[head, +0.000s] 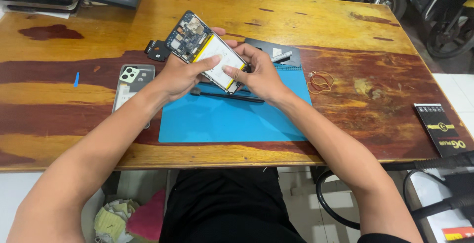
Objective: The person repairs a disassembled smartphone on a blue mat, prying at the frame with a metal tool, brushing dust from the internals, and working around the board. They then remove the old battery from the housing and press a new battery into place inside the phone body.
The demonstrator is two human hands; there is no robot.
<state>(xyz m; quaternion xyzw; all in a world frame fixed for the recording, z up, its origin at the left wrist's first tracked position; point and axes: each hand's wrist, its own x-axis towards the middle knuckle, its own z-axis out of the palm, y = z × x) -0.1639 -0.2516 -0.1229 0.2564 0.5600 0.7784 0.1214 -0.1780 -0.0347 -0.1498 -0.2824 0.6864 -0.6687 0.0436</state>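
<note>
Head view: wooden table has bare surface to the right of the blue mat and behind it. An opened phone is raised, tilted, above the mat's rear edge. Left hand grasps its lower left side, thumb across the white battery. Right hand grips its bottom end, fingers curled. A back cover lies just left of the mat.

One opened phone, one back cover, one blue mat, two hands.

Opened phone, circuit board and white battery exposed, tilted above blue mat.
</note>
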